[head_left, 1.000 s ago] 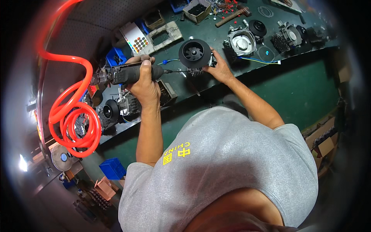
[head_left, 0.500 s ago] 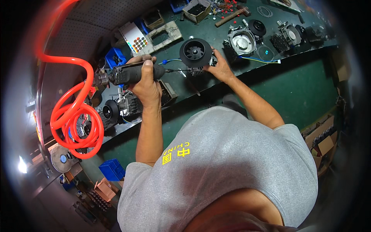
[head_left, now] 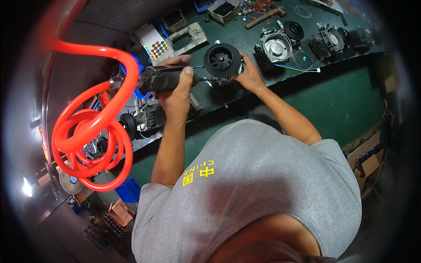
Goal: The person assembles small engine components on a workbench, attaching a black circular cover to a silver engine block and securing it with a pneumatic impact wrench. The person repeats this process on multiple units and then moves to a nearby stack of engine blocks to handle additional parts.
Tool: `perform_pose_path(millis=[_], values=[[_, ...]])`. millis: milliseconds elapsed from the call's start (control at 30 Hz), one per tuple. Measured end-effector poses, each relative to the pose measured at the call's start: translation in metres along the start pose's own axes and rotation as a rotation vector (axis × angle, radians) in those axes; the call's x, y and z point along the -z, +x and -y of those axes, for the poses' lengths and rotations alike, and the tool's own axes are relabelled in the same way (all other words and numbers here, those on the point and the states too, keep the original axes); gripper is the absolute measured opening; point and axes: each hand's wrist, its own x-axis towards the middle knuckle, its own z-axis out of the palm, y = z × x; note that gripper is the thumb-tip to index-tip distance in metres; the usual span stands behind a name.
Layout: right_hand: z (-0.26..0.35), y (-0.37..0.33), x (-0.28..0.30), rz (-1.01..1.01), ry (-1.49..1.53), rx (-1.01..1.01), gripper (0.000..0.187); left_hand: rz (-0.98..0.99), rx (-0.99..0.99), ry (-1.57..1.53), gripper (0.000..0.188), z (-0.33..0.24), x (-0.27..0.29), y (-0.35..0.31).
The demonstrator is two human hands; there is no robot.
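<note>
My left hand (head_left: 176,90) is wrapped round a black air screwdriver (head_left: 164,79) joined to a red coiled air hose (head_left: 103,111). The screwdriver lies level, and its thin bit reaches to the lower side of a metal unit with a black fan wheel (head_left: 222,59) on top. Whether the bit sits on a screw there is too small to tell. From the right, my right hand (head_left: 249,76) grips this unit by its side, thumb near its lower edge. Part of the unit's finned metal body shows beneath the wheel.
On the green bench (head_left: 232,33) other finned units stand right (head_left: 275,46) and left (head_left: 149,115). A hammer (head_left: 265,17), a box of small black parts (head_left: 223,9) and a sticker sheet (head_left: 151,41) lie farther back. A blue crate (head_left: 128,190) is below, left.
My left hand has pushed the screwdriver rightward, closer to the fan unit. The red hose has swung right along with it. My right hand and the unit have hardly moved.
</note>
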Motion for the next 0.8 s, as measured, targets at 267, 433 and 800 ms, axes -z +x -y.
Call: perform_pose_path(millis=[267, 433, 800], values=[[0.004, -0.002, -0.001, -0.05, -0.014, 0.019, 0.095, 0.275, -0.132, 0.149, 0.024, 0.012, -0.016, 0.003], [0.009, -0.003, -0.001, -0.049, -0.033, 0.01, 0.097, 0.241, -0.116, 0.076, 0.025, 0.018, -0.02, 0.003], [-0.001, -0.001, 0.014, 0.078, -0.046, -0.029, 0.102, 0.008, -0.015, 0.038, 0.024, -0.005, -0.02, 0.011]])
